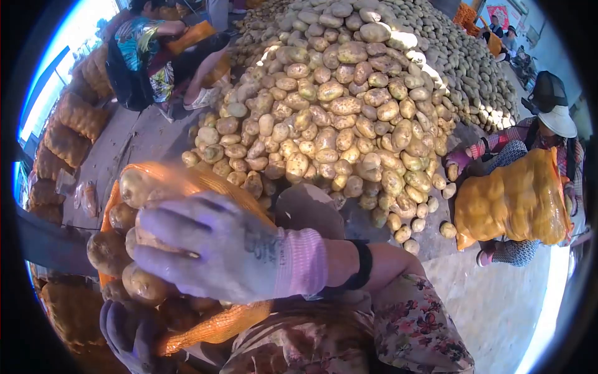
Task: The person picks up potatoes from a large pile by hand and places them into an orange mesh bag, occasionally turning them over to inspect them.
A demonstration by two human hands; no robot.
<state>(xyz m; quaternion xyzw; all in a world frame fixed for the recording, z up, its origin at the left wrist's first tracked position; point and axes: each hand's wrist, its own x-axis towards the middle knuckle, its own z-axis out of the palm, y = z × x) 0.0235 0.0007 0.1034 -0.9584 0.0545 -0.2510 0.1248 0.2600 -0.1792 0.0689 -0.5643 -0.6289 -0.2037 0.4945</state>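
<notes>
Right hand (212, 249), gloved, lies palm down on the mesh sack (215, 325), fingers half curled over the top potatoes (144, 283). I cannot tell whether it grips one. The sack sits directly under this hand and against my body. The hand covers its middle, so its long axis is unclear. The right hand is the nearer one to the potatoes. Left hand (128, 333), also gloved, is below the sack, fingers curled up round its lower edge. Beyond the sack rises a large potato heap (349, 106). Right of the sack, well apart, a seated co-worker holds a filled orange bag (517, 199). Left of the sack stand stacked full bags (68, 124).
</notes>
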